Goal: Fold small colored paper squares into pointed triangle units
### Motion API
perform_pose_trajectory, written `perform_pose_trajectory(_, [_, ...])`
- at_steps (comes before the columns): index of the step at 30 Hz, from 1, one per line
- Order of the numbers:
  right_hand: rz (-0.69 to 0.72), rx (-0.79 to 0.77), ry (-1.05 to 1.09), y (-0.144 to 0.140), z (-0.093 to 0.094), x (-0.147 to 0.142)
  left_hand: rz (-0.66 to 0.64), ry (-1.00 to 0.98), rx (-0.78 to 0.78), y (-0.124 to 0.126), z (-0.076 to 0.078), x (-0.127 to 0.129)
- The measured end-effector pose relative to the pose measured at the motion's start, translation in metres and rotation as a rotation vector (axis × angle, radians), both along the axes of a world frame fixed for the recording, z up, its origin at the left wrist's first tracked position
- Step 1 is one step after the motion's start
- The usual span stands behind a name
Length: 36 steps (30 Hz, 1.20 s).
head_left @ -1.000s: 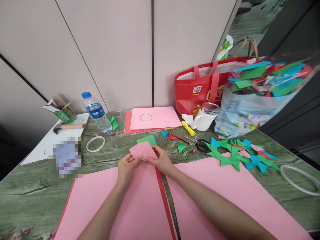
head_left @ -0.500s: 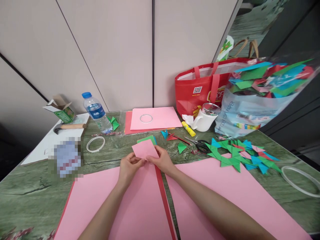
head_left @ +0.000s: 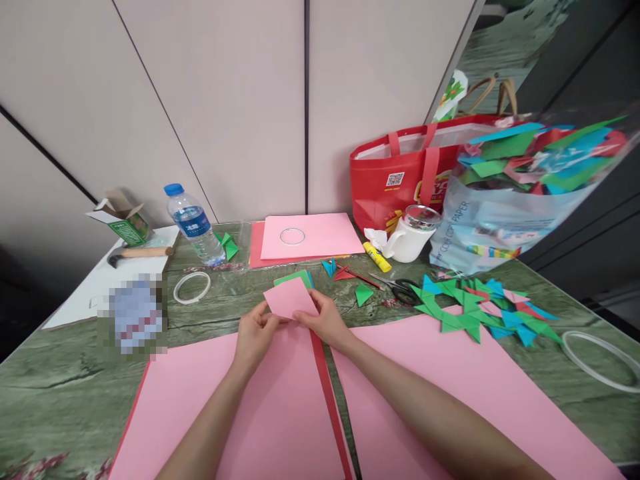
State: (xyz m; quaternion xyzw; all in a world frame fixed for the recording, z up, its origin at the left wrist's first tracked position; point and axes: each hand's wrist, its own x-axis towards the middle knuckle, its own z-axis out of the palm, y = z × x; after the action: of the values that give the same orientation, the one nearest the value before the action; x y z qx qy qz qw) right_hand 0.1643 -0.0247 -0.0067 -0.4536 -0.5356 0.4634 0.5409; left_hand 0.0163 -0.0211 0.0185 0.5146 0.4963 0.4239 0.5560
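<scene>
Since the picture a second ago, the small pink paper square (head_left: 291, 298) has tipped up a little and slid slightly right between the hands, and the left thumb has closed further onto its near edge; nothing else on the bench (head_left: 60, 373) has shifted.

Left hand (head_left: 253, 335) pinches the near left edge of the square with thumb and fingers closed on it; right hand (head_left: 325, 320) grips the near right edge the same way. The square is held just above the far end of the big pink sheets, in front of a green square (head_left: 295, 277).

As I judge it, the folding of this piece is barely begun: the square looks flat, with no crease that I can make out. Finished folded pieces lie in a heap (head_left: 480, 308) at right, too tangled to count, and more fill the clear plastic bag (head_left: 505, 200).

Counts:
- two large pink sheets (head_left: 280, 413) in front of the person, a red strip (head_left: 330, 400) between them
- three tape rings: (head_left: 191, 287), (head_left: 293, 236), (head_left: 600, 360)
- one water bottle (head_left: 193, 225)
- one glue stick (head_left: 377, 257)
- one pair of scissors (head_left: 397, 288)
- one white mug (head_left: 413, 235)
- one red tote bag (head_left: 400, 177)
- one hammer (head_left: 137, 254)
</scene>
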Motion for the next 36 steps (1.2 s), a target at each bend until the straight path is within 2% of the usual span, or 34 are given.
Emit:
perform_pose_trajectory(5, [-0.022,-0.013,0.002,0.000,0.001,0.000,0.035,-0.145,-0.025,0.001,0.001,-0.001])
perform_pose_trajectory(9, [-0.079,-0.047,0.026,0.001,0.002,0.001,0.131,-0.184,0.050,0.003,-0.001,0.000])
perform_pose_trajectory(11, [-0.093,-0.071,0.056,0.001,0.001,0.002,0.134,-0.160,0.110,0.002,-0.003,0.002])
perform_pose_trajectory(15, [-0.092,-0.044,0.069,0.002,-0.001,0.002,0.033,-0.040,0.237,-0.001,-0.009,0.005])
perform_pose_trajectory(19, [-0.036,-0.024,0.107,0.002,-0.003,0.002,-0.034,0.102,0.274,0.000,-0.017,0.005])
perform_pose_trajectory(23, [0.033,-0.047,0.216,0.005,-0.007,0.000,0.023,0.162,0.286,0.004,-0.019,0.000])
perform_pose_trajectory(27, [-0.054,-0.078,0.246,0.007,-0.014,-0.001,0.162,0.202,0.274,0.004,-0.011,-0.002])
perform_pose_trajectory(32, [-0.022,0.045,0.117,0.006,-0.015,0.000,0.177,0.199,0.228,0.001,-0.001,-0.001])
perform_pose_trajectory(36, [-0.010,0.127,-0.044,0.005,-0.012,0.001,0.144,0.093,0.191,0.003,-0.005,-0.002])
